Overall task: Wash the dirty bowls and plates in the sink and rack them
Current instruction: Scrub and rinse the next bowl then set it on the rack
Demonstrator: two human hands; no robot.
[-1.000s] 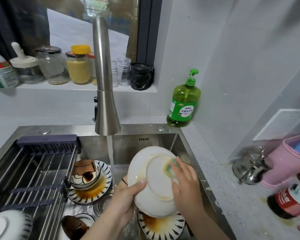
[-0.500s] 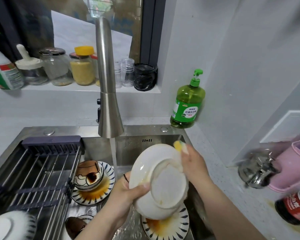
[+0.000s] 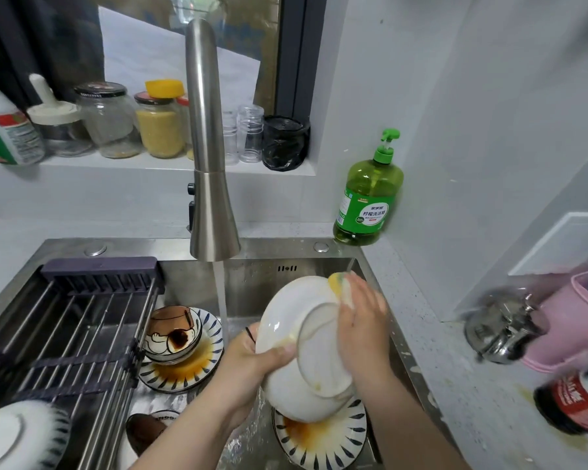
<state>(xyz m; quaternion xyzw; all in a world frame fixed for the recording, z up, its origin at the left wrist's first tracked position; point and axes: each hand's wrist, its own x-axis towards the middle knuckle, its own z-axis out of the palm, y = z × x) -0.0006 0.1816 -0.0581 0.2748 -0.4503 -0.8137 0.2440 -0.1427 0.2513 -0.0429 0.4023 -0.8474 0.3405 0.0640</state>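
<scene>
Scrubbing the white plate (image 3: 306,347) between my hands, I am gripping its lower rim with my left hand (image 3: 248,371) while my right hand (image 3: 364,323), fingers flat, is pressing the sponge (image 3: 336,286) on its top edge. The smears (image 3: 290,340) near my left thumb are probably needing firmer strokes.

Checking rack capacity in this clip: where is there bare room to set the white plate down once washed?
Free: the drying rack, bare between its purple end bar and the upturned white dish at its near corner; also the speckled counter strip between the sink and steel kettle. Crowded: the basin, with striped plates and a cartoon bowl.
</scene>
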